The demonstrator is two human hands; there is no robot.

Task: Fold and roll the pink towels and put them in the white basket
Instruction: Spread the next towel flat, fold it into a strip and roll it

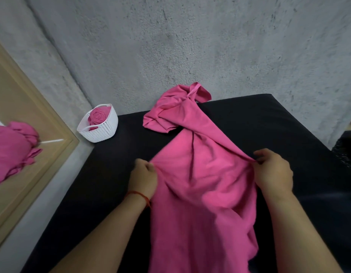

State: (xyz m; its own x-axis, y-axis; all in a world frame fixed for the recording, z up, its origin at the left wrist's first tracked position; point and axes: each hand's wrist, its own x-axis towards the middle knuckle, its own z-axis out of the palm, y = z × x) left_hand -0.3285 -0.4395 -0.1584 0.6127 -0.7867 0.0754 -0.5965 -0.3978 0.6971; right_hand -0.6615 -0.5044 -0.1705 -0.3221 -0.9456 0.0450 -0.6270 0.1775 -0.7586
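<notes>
A large pink towel lies crumpled down the middle of the black table, its near end hanging toward me. My left hand grips its left edge in a fist. My right hand pinches its right edge. A heap of more pink towels sits at the table's far edge against the wall, touching the towel I hold. The white woven basket stands tilted at the far left corner, with a rolled pink towel inside it.
A grey concrete wall runs behind the table. A wood-framed mirror leans at the left and reflects pink cloth. A dark object shows at the right edge, past the table.
</notes>
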